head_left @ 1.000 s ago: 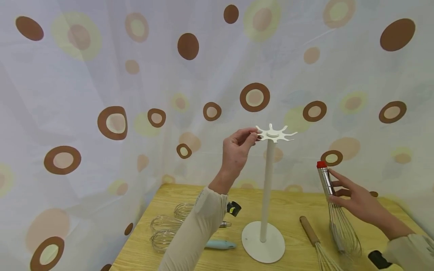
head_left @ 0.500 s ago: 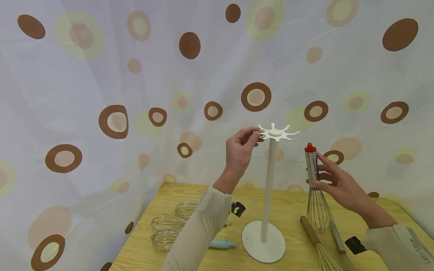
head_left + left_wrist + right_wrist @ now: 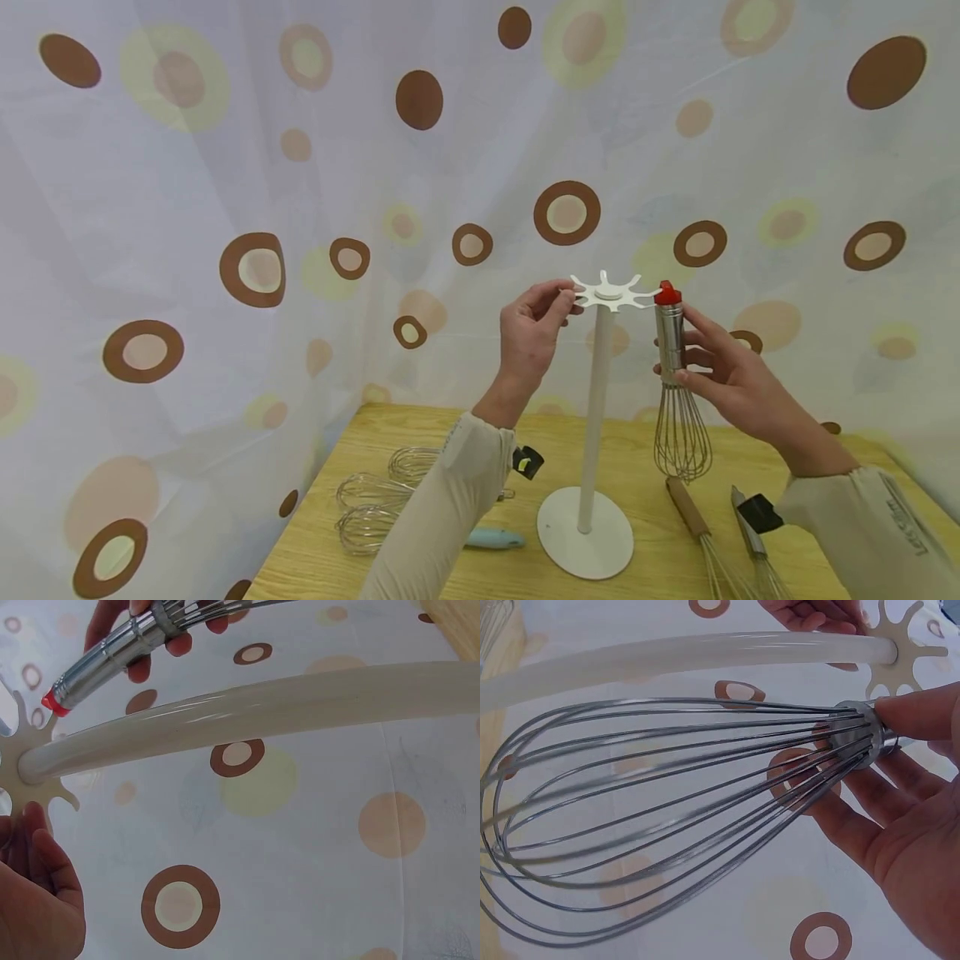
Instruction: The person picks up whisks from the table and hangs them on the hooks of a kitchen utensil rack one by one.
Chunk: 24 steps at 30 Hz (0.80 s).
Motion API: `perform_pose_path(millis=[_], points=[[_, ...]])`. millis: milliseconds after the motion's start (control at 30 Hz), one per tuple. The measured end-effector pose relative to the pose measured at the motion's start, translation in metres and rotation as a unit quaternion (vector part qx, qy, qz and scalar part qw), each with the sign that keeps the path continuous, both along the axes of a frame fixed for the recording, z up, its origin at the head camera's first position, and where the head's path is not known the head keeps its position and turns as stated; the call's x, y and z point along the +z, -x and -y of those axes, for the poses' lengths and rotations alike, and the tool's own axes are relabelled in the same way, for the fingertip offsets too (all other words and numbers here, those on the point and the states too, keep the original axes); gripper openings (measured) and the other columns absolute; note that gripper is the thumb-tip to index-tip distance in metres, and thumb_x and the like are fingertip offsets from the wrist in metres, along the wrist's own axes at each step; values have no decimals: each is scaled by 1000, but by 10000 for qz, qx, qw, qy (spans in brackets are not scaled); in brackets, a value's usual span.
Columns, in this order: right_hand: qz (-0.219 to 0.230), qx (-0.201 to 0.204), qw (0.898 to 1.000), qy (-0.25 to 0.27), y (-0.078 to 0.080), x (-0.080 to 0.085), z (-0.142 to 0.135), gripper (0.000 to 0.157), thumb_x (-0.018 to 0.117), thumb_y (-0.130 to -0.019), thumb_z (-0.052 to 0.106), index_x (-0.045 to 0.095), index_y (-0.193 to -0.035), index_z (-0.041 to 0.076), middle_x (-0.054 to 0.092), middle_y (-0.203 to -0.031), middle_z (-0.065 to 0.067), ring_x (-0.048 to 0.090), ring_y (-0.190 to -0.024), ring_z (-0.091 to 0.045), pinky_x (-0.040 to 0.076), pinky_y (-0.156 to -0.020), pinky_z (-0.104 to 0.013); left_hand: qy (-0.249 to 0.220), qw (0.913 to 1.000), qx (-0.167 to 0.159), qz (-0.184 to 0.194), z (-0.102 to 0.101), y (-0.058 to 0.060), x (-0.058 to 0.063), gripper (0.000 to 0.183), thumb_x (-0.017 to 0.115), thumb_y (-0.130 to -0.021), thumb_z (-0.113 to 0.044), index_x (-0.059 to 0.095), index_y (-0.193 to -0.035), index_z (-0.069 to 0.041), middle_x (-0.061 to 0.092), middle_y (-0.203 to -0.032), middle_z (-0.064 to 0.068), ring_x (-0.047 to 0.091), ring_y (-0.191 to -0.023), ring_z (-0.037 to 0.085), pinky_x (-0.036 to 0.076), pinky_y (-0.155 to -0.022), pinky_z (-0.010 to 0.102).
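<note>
A white stand (image 3: 595, 417) rises from a round base, and a star-shaped rack (image 3: 609, 294) with several prongs tops it. My left hand (image 3: 527, 333) pinches a prong on the rack's left side. On the other side, my right hand (image 3: 738, 383) holds a metal whisk (image 3: 670, 337) upright by its handle, wires downward. The whisk's red end cap (image 3: 667, 293) is at the tip of a right-hand prong; whether the prong passes through it cannot be told. In the right wrist view, thumb and fingers hold the handle near the wire loops (image 3: 667, 795).
Several whisks lie on the wooden table (image 3: 345, 450): wire heads (image 3: 367, 529) and a light blue handle (image 3: 495, 539) at left, a wooden-handled whisk (image 3: 686, 507) and a grey-handled whisk (image 3: 750, 529) at right. A dotted curtain (image 3: 450, 150) hangs behind.
My right hand has carried the whisk left and upward from over the table's right side to the rack, turning it from tilted to upright. My left hand has stayed on its prong.
</note>
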State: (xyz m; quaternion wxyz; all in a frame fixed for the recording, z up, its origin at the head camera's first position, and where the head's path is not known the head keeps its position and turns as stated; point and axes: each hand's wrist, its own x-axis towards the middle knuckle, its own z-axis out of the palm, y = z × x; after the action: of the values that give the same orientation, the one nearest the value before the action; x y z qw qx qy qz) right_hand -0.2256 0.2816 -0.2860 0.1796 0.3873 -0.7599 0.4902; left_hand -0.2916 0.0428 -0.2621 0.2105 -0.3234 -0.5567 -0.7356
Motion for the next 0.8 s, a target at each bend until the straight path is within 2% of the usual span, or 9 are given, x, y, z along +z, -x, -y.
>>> perform_pose_path(millis=[133, 333, 533, 633, 733, 800], points=[[2, -13, 10000, -57, 0, 1, 1, 81, 48, -85, -26, 16, -152, 8, 47, -125, 0, 60, -101, -9, 50, -79, -18, 42, 10000, 1, 19, 0, 0, -1, 21, 61, -92, -7, 65, -107, 7, 66, -98, 24, 64, -76, 6, 49, -68, 22], [-202, -396, 9981, -416, 1, 1, 4, 82, 51, -85, -23, 16, -152, 9, 47, -125, 7, 59, -100, -5, 49, -79, -17, 100, 9999, -13, 75, 1, -5, 2, 20, 60, -93, -4, 64, -108, 9, 66, -97, 24, 62, -74, 5, 49, -68, 23], [-210, -559, 9969, -508, 3, -5, 10, 82, 52, -85, -21, 17, -152, 11, 48, -122, 9, 58, -99, -3, 49, -78, -16, 139, 9999, 0, 21, 5, -24, 14, 19, 57, -92, 2, 61, -106, 15, 63, -96, 30, 62, -73, 6, 48, -66, 19], [-160, -459, 9981, -371, 5, -9, 13, 82, 52, -85, -22, 16, -152, 10, 49, -121, 4, 59, -99, -5, 49, -79, -17, 131, 9999, 10, 41, 6, -27, 16, 19, 57, -92, 2, 61, -106, 15, 64, -96, 29, 64, -75, 13, 47, -66, 19], [-112, -350, 9990, -256, 6, -12, 16, 82, 50, -86, -22, 14, -152, 10, 51, -119, -3, 59, -100, -6, 49, -80, -17, 98, 9999, 45, -8, 5, -27, 15, 19, 57, -92, 2, 61, -106, 14, 64, -95, 29, 65, -79, 29, 47, -66, 19], [-93, -362, 9990, -244, 7, -13, 17, 82, 50, -87, -21, 14, -153, 11, 52, -119, -4, 58, -101, -6, 48, -81, -17, 68, 9999, 53, -59, 4, -26, 15, 18, 57, -93, 2, 61, -106, 14, 64, -96, 29, 63, -82, 37, 48, -66, 19]])
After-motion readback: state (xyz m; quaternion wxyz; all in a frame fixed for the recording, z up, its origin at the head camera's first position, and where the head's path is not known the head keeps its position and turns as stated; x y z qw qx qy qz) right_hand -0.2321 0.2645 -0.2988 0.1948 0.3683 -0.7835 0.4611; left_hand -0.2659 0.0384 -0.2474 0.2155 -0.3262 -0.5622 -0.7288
